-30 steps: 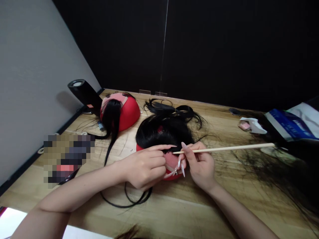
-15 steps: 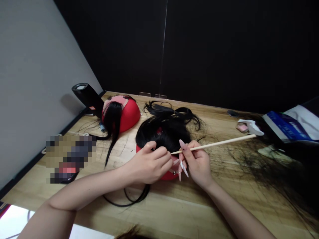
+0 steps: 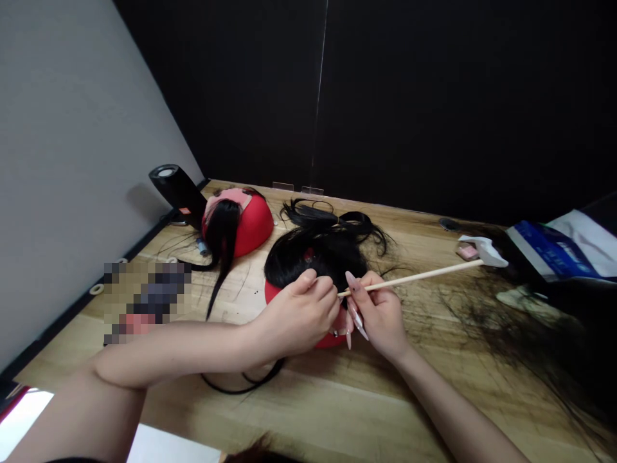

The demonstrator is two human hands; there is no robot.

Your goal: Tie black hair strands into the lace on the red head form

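Observation:
My right hand (image 3: 380, 315) pinches a thin pale wooden stick (image 3: 424, 274) between thumb and fingers, its long nails pointing left and down. The stick slants up to the right, and its lower left tip meets the fingers of my left hand (image 3: 303, 315). That hand is curled closed at the front of a red dome-shaped wig block (image 3: 274, 294); what its fingers hold is hidden. Black hair (image 3: 332, 251) covers the top of the block, with pinkish netting (image 3: 340, 321) showing between my hands. A long black strand (image 3: 236, 389) curves out below my left forearm.
Behind to the left stands another red block (image 3: 255, 225) with pink netting and black hair, beside a black cylindrical speaker (image 3: 178, 193). A tied hair bundle (image 3: 338, 220) lies behind the hair. At right are loose dark hairs (image 3: 511, 334) and a blue-and-white packet (image 3: 554, 251).
My left hand has moved slightly right, closer to my right hand, with its fingers curled tighter. The stick has slid a little left. The view has shifted slightly.

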